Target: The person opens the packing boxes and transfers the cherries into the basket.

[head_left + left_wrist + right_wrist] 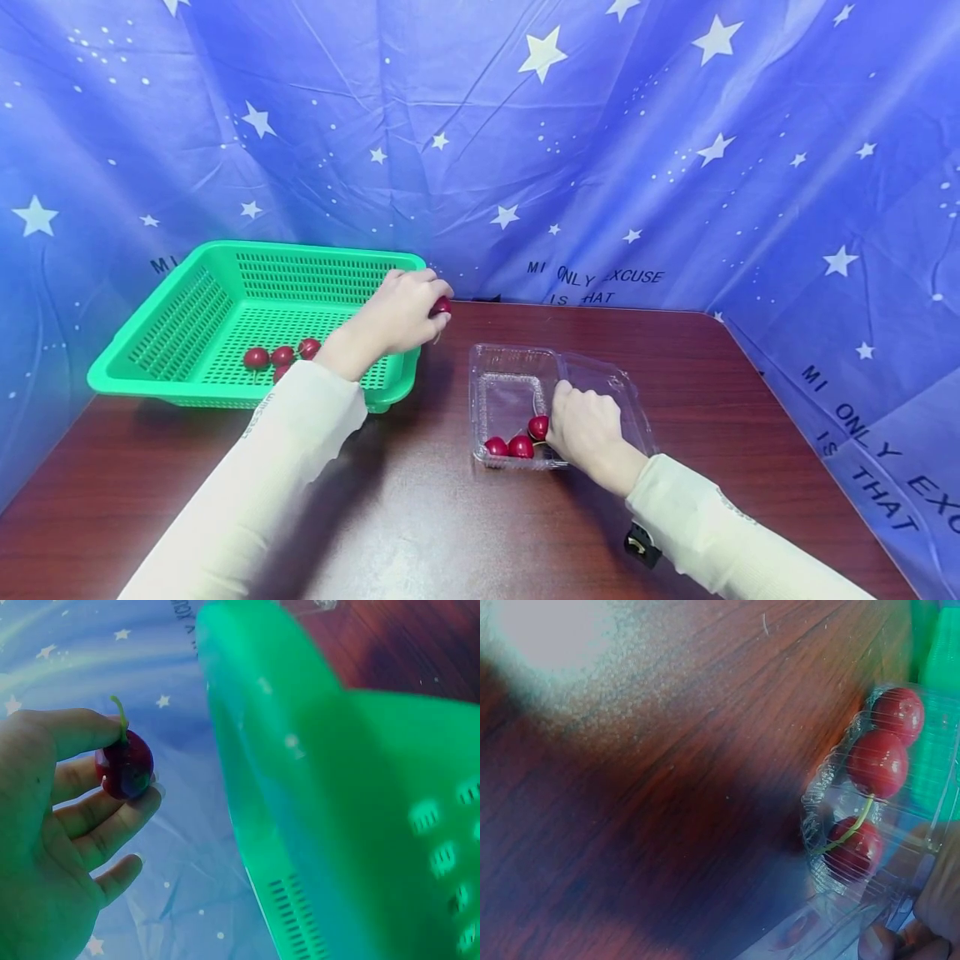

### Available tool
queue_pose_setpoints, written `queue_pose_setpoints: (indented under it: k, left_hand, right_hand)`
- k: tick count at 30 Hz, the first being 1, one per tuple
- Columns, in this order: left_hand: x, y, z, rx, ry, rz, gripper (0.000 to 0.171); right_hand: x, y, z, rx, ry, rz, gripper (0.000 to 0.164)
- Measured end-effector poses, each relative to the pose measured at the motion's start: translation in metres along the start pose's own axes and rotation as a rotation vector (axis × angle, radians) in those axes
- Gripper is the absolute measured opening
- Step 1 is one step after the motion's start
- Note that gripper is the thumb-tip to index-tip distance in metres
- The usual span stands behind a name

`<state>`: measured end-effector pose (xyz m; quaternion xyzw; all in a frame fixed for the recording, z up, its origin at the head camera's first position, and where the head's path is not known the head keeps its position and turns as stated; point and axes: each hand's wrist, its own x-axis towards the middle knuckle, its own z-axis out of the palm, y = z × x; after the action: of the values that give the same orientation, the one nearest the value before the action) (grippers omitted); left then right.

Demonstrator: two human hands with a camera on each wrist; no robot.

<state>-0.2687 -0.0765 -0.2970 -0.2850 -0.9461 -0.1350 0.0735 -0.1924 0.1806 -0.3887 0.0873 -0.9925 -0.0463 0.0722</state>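
Observation:
My left hand point(393, 312) pinches a dark red cherry point(442, 306) over the right end of a green basket point(180, 388). In the left wrist view the cherry point(126, 766) sits between thumb and fingers, its short green stem pointing up. My right hand point(588, 425) grips the edge of a clear plastic box point(517, 352) where box and opened lid point(618, 383) meet. Three red cherries point(521, 447) lie along the box's near side. Through its wall, the right wrist view shows these cherries point(877, 763) and curled fingertips point(877, 943) at the edge.
Several red cherries point(256, 358) lie on the basket's slotted floor, partly behind my left forearm. Basket and box stand on a dark red wooden table point(420, 517). A blue curtain with white stars point(465, 125) hangs behind it. A black wrist device point(642, 544) shows under my right sleeve.

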Motion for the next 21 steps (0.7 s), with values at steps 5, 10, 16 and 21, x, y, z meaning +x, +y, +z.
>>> queue_pose_setpoints:
  k: [5,10,16,21]
  left_hand:
    - [-0.003,-0.011,-0.004,-0.014,0.004,-0.034,0.033]
    - [-0.008,-0.021,-0.007,-0.039,0.006,-0.067,0.033]
    - [-0.013,-0.037,-0.008,-0.049,0.014,-0.128,0.033]
    - [-0.019,-0.053,-0.008,-0.044,0.020,-0.172,0.033]
  right_hand:
    - [0.000,-0.002,0.000,-0.005,-0.001,0.001,0.028]
    - [0.001,-0.002,-0.002,-0.005,-0.010,0.006,0.028]
    - [0.001,-0.002,-0.001,-0.011,-0.004,0.003,0.027]
    - [0.002,-0.002,0.000,-0.011,0.017,-0.004,0.028]
